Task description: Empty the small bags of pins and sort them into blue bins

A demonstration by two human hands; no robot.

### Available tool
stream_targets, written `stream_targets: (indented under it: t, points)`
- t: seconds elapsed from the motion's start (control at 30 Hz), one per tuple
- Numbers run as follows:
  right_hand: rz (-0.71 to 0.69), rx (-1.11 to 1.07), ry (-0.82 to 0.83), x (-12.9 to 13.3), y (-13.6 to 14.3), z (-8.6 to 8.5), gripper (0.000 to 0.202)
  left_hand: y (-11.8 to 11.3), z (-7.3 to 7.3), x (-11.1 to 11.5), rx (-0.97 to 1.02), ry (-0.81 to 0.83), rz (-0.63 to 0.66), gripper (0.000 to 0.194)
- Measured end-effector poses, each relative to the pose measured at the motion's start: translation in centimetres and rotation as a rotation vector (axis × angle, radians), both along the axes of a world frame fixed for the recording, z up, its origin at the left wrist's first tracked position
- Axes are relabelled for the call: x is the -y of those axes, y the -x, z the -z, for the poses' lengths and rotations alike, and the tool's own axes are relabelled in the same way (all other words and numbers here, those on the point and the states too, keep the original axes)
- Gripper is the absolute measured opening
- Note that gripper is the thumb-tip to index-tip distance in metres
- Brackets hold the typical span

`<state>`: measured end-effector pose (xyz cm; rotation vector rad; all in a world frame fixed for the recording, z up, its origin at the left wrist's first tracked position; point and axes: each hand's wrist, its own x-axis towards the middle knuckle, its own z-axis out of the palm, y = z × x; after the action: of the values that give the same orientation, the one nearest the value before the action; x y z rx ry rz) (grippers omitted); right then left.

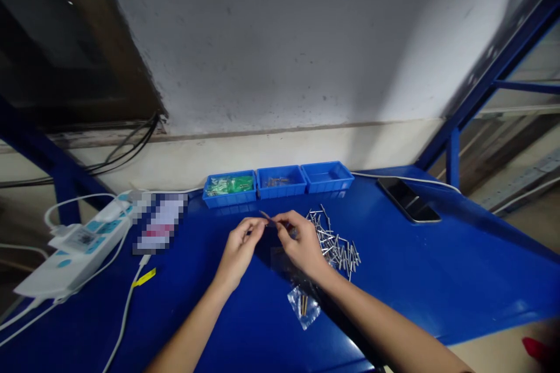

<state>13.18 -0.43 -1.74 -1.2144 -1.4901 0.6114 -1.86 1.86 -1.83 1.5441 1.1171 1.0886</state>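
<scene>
My left hand (241, 245) and my right hand (300, 239) meet above the middle of the blue table. Both have their fingers pinched around a small thin object (265, 215), too small to make out. Beside and partly behind my right hand lies a loose pile of silvery metal pins (339, 250). Nearer the front, under my right forearm's left side, a small clear plastic bag (303, 308) with a few brass-coloured pieces lies on the table.
Three blue bins stand along the wall: one with green packing (230, 184), one with small parts (280, 181), one at the right (328, 176). A black phone (409, 199) lies right; a white power strip (83, 250), cables and a blurred-out phone (160, 224) lie left.
</scene>
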Motion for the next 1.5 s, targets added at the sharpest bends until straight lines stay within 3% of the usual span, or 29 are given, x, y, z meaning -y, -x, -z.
stream_targets:
  t: [0.1, 0.17, 0.23, 0.37, 0.5, 0.6, 0.67, 0.77, 0.83, 0.93, 1.0, 1.07, 1.1, 1.2, 1.27, 1.37, 1.5]
  points:
    - [-0.013, 0.212, -0.182, 0.3, 0.0, 0.1, 0.026, 0.0, -0.3, -0.2, 0.272, 0.319, 0.002, 0.051]
    - [-0.037, 0.289, -0.236, 0.5, 0.1, 0.2, 0.030, 0.0, -0.4, -0.2, 0.324, 0.381, 0.000, 0.047]
    - [-0.058, 0.331, -0.231, 0.5, 0.1, 0.2, 0.033, 0.0, -0.2, -0.3, 0.295, 0.340, -0.017, 0.040]
    - [-0.077, 0.158, -0.009, 0.3, 0.2, -0.3, 0.020, 0.2, 0.2, -0.3, 0.121, 0.118, -0.086, 0.032]
    - [-0.159, -0.371, 0.343, -0.1, 0.4, -0.6, 0.031, 0.1, 0.3, 0.2, -0.202, -0.334, -0.112, 0.016]
    - [-0.170, -0.611, 0.413, -0.6, 0.3, -0.6, 0.033, -0.2, 0.1, 0.8, -0.392, -0.600, -0.067, 0.016]
    - [-0.112, -0.627, 0.406, -0.8, 0.0, -0.9, 0.026, -0.4, 0.1, 1.1, -0.464, -0.646, -0.032, 0.022]
    - [0.064, -0.524, 0.199, -0.5, -1.6, -2.6, 0.017, -0.6, 0.1, 1.3, -0.544, -0.564, 0.011, 0.030]
    - [0.248, -0.430, -0.108, 0.1, -3.4, -4.8, 0.015, -0.5, 0.2, 1.4, -0.632, -0.467, 0.064, 0.034]
    - [0.765, -0.204, -0.749, 1.2, -6.3, -8.4, 0.011, -0.2, 0.4, 1.5, -0.800, -0.351, 0.195, 0.042]
    - [1.012, -0.053, -1.063, 1.2, -7.6, -9.9, 0.013, -0.2, 0.7, 1.6, -0.872, -0.314, 0.262, 0.048]
    - [1.039, 0.178, -1.134, 0.4, -7.9, -9.8, 0.017, -0.2, 0.9, 1.6, -0.892, -0.310, 0.286, 0.046]
    - [0.960, 0.329, -1.063, -0.2, -7.6, -9.1, 0.020, -0.3, 1.0, 1.6, -0.889, -0.313, 0.282, 0.041]
    - [0.471, 0.756, -0.417, -1.9, -5.8, -5.7, 0.032, -0.4, 1.0, 1.4, -0.853, -0.303, 0.248, 0.023]
    - [0.281, 0.835, -0.057, -2.2, -4.5, -3.4, 0.045, -0.4, 1.0, 1.2, -0.794, -0.266, 0.220, 0.016]
    - [0.119, 0.645, 0.119, -1.5, -3.1, -1.6, 0.031, -0.2, 0.7, 0.8, -0.642, -0.260, 0.160, 0.009]
    - [-0.126, 0.195, 0.307, -0.6, -2.2, -1.2, 0.032, -0.2, 0.2, 0.7, -0.507, -0.456, 0.049, 0.007]
